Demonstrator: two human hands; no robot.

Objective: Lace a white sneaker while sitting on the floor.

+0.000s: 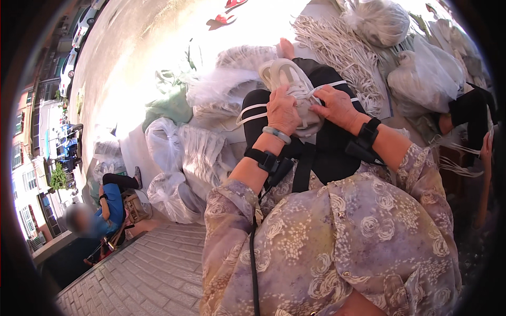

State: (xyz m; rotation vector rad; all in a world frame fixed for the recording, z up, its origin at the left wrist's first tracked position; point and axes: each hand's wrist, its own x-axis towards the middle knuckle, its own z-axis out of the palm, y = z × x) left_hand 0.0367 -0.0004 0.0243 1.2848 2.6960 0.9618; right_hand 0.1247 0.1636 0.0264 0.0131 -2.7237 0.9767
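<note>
Shoe (284, 72), off-white, lies lengthwise in the seated worker's lap, lodged between the dark-clad thighs; the position probably steadies it while both hands attend to its laces (301, 95). The left hand (283, 110) is set on the near left part of the shoe, fingers well curled over the lacing; whether the fingertips pinch a lace is hidden from where I stand. The right hand (337, 108) comes in from the opposite side, thumb and forefinger close together beside the lacing with a pale strand at their tips; I cannot confirm a firm pinch. Pale loops cross both thighs, a left loop (253, 107) and a right loop (337, 83), perhaps spread so that slack stays clear of the fingers. Beyond the right knee lies a heap of loose white strands (340, 55), presumably placed for easy reach. Clear plastic bags (197, 152) crowd the left side, seemingly keeping pale goods bunched together. A stuffed white bag (427, 73) stands at right, near another person's hand (487, 143). Farther left is a blue-shirted person (109, 203); red slippers (224, 19) lie well apart, ahead.
</note>
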